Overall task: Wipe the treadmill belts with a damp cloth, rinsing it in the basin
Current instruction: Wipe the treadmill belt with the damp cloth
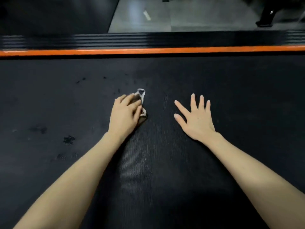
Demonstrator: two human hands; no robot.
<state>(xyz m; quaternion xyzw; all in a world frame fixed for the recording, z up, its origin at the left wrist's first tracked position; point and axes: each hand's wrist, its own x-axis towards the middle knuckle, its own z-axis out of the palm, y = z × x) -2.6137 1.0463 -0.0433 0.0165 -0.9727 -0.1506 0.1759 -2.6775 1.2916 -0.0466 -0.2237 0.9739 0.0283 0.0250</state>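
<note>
The black ribbed treadmill belt (165, 162) fills most of the view. My left hand (124, 113) lies on a small bunched grey cloth (142, 96) with a pale edge, fingers curled over it and pressing it onto the belt near the middle. Most of the cloth is hidden under the hand. My right hand (196, 116) rests flat on the belt to the right of the cloth, fingers spread and straight, holding nothing. Dark wet spots (69, 140) dot the belt to the left of my left arm.
An orange stripe (165, 50) and a black ribbed side rail (148, 39) run across the far edge of the belt. Beyond it lies grey floor (165, 15). A black machine foot (266, 17) stands at the far right. No basin is in view.
</note>
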